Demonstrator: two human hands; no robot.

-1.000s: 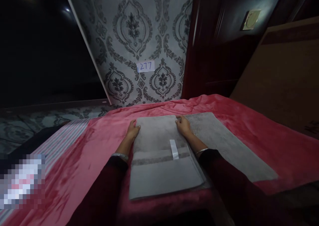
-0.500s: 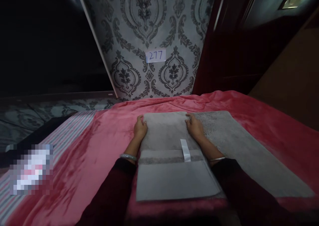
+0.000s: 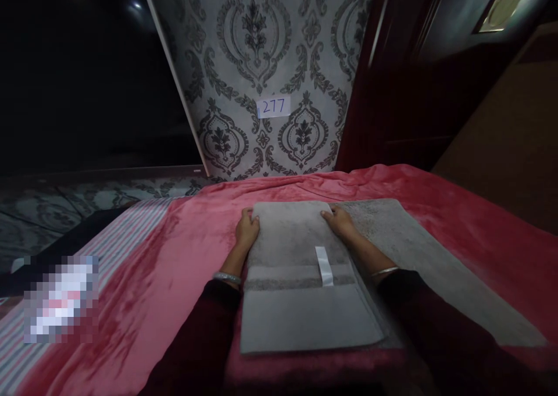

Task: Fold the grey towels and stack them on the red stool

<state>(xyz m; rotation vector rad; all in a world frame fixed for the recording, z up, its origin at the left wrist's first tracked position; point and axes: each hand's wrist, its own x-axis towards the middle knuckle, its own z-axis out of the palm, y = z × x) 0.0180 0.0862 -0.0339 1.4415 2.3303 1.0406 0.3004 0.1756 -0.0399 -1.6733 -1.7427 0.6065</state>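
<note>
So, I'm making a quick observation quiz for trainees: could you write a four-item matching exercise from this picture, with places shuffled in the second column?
Column one
1. Left hand
2. White strip
3. Paper marked 277
4. Right hand

Column two
A. On the patterned wall
B. At the far right corner of the folded grey fabric
C. Across the fabric's darker band
D. At the fabric's far left corner

Pairs: 1-D, 2-C, 3-A, 4-B

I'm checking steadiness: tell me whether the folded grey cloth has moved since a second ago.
No, not visibly: the folded grey cloth keeps its place below the numbered paper on the wall.
</note>
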